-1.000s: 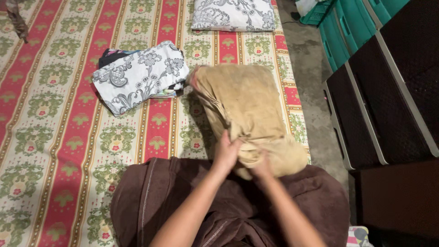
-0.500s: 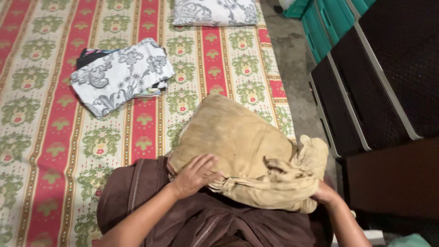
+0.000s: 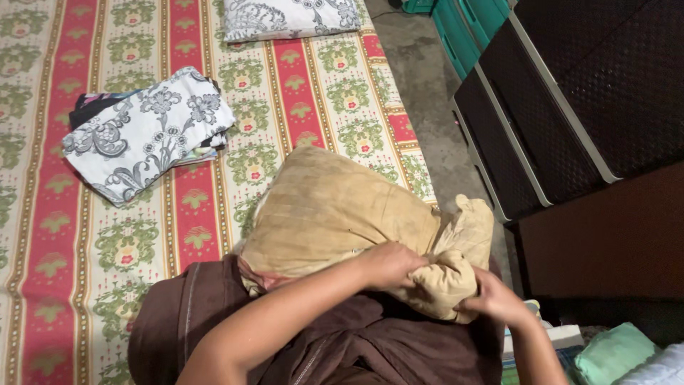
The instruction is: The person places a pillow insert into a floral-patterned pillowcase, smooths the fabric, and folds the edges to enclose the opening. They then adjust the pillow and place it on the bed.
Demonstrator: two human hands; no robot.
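Tan pillow (image 3: 335, 210) lies across the person's lap, on a brown towel (image 3: 342, 342) at the near edge of the bed (image 3: 43, 285). The pillow sits inside a tan case; the case's open end is bunched into a wad at the pillow's right end.

Left hand (image 3: 388, 265) reaches across, fingers curled shut on the bunched case fabric at the pillow's lower right. Right hand (image 3: 495, 299) grips the same wad from below and right, fingers closed on cloth. Both hands touch the pillow, close together.

Count: one tan pillow, one brown towel, one folded stack (image 3: 146, 132) of white-and-grey floral cloth with dark pieces under it, one floral pillow (image 3: 288, 18) at the top edge of the view. Stack is well apart from the tan pillow, up-left.

The bed's striped floral sheet is open between stack and lap. The bed's right edge runs just past the tan pillow; a strip of bare floor (image 3: 427, 93) lies beyond it, then dark drawer units (image 3: 570, 107) and teal bins (image 3: 463, 28). Green and white cloth (image 3: 613, 356) at bottom right, near the right hand.
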